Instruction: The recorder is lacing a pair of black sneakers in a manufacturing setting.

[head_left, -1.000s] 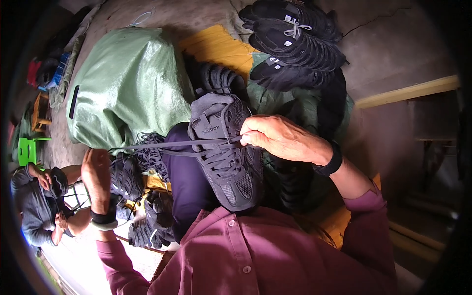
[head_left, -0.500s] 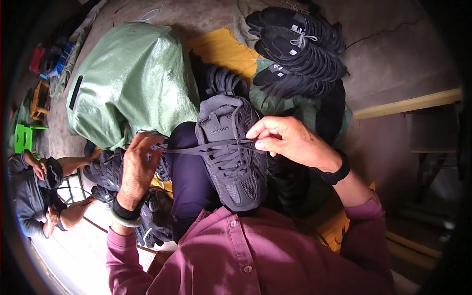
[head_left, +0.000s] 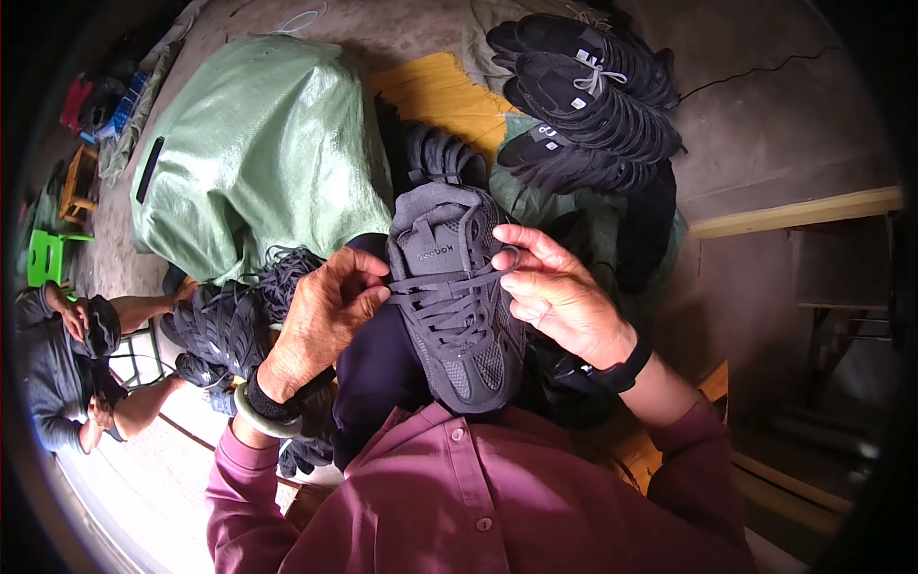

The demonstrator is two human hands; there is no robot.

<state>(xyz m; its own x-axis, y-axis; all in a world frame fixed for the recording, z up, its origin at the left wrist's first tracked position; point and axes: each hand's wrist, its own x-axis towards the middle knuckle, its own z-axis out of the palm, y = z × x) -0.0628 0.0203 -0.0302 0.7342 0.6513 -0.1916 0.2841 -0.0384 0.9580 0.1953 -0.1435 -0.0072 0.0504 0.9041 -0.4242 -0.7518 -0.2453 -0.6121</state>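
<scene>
Sneaker (head_left: 469,368), dark grey, mesh toe: rested at centre on the dark-trousered lap (head_left: 378,378), top side up, ankle opening far, toe near.

Shoelace (head_left: 445,280), flat, dark: ran across the sneaker's tongue from left hand to right.

Left hand (head_left: 323,311): hung just left of the sneaker, fingers (head_left: 367,305) closed to a pinch, had hold of the shoelace.

Right hand (head_left: 569,301): hovered at the sneaker's right edge, fingers (head_left: 535,245) slightly parted with a small loop of shoelace among them; could not be told whether gripped firmly.

Green woven sack (head_left: 268,163): stood far left.

Yellow sheet (head_left: 445,91): lay far, beyond the sneaker.

Stacked black shoe uppers (head_left: 583,105): lay far right, partly tied with pale lace.

Black shoes (head_left: 218,330), heaped: lay left, beyond the left wrist.

Seated person (head_left: 62,373): occupied the left edge, near a green plastic chair (head_left: 46,258).
</scene>
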